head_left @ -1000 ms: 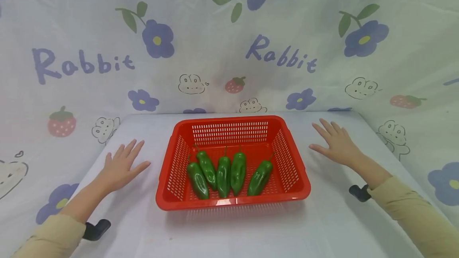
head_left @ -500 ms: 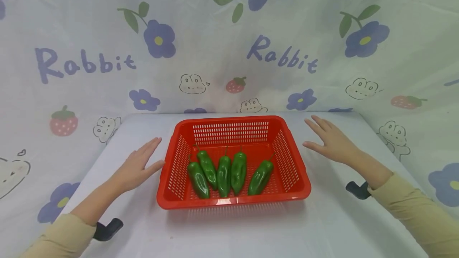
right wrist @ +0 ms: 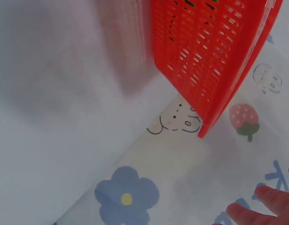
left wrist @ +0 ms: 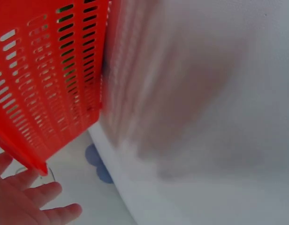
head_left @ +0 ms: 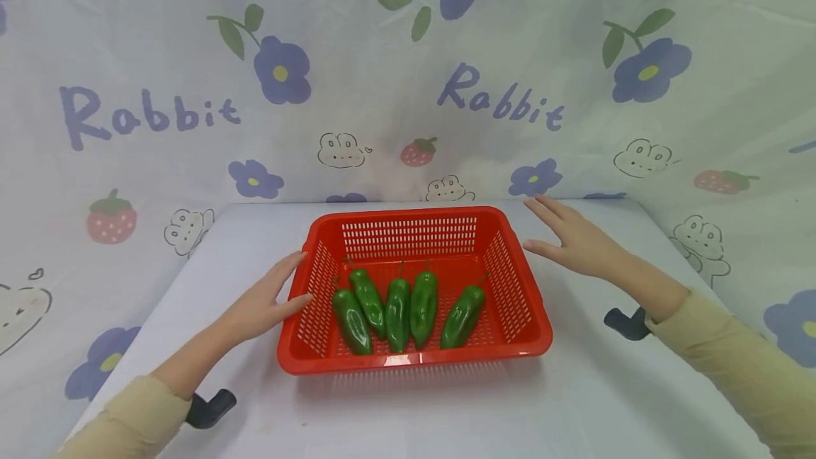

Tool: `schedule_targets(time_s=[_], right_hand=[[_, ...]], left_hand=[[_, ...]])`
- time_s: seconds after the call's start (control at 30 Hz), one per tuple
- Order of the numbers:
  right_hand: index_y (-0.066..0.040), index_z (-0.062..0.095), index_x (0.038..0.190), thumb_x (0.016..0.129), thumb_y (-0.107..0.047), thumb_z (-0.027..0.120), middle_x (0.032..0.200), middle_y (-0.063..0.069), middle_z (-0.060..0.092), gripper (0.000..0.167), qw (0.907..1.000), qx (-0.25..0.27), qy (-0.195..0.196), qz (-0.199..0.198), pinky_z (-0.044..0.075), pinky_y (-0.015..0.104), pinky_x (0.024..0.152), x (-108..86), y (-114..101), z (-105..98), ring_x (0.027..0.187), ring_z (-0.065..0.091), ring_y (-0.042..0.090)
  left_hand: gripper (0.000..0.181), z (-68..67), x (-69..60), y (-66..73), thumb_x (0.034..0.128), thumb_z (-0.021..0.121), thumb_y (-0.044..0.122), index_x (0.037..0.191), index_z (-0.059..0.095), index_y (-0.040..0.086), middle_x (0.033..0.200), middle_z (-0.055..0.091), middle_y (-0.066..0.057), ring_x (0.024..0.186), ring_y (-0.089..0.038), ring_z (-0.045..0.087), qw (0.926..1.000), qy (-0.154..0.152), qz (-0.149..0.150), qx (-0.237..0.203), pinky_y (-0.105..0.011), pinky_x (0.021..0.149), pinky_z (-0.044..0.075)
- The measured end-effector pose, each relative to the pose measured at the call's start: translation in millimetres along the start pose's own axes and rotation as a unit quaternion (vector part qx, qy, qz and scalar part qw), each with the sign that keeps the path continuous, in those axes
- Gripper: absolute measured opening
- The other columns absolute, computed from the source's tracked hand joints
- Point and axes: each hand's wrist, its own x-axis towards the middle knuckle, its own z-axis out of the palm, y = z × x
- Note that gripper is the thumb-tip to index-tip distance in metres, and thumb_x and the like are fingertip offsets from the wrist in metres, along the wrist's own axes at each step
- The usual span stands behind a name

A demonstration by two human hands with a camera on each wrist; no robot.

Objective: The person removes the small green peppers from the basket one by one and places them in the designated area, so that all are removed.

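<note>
- Beige sleeves, the left one [head_left: 130,420] and the right one [head_left: 727,374], come in from the bottom corners, with a black wrist mount [head_left: 213,409] beside the left cuff and another black mount [head_left: 627,324] beside the right.
- Left hand [head_left: 255,309]: fingers extended, thumb held wide of them, nothing gripped. Its fingertips overlap the basket's left rim in the head view; whether they touch it, I cannot tell.
- Right hand [head_left: 576,241]: fingers likewise extended, thumb wide, holding nothing, just beside the basket's far right side. The right wrist view shows a gap between its fingertips and the rim.
- Red slotted plastic basket [head_left: 344,365], between the hands, upright on the white-covered table [head_left: 408,420].
- Five glossy green peppers lie on its floor, stems toward the far side: four close together [head_left: 398,314], the fifth [head_left: 463,317] apart on the right.
- White cloth backdrop [head_left: 382,69] behind, printed with purple flowers, strawberries, rabbits and "Rabbit".
</note>
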Motion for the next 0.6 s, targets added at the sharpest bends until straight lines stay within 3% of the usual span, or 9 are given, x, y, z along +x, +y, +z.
schedule_targets(time_s=[0.2,0.6], right_hand=[[-0.010,0.023,0.145,0.086,-0.042,0.058,0.149,0.020,0.020,0.076,0.9998,0.011,-0.014,-0.002,0.028,0.064,0.097,7.5,-11.6,-2.3,0.133,0.021,0.042],[-0.013,0.023,0.145,0.086,-0.042,0.057,0.150,0.017,0.020,0.075,0.9985,0.033,-0.039,-0.020,0.029,0.065,0.096,23.8,-33.6,-5.3,0.134,0.020,0.040]], left_hand=[[0.072,5.3,1.3,-3.1,0.0850,0.060,0.030,0.142,0.024,0.005,0.146,0.021,-0.024,0.129,-0.045,0.026,0.9992,0.001,0.002,-0.040,-0.054,0.082,0.048],[0.072,12.2,4.2,-12.9,0.0858,0.058,0.028,0.143,0.021,0.007,0.147,0.015,-0.023,0.130,-0.044,0.021,0.9975,0.001,0.022,-0.068,-0.056,0.084,0.046]])
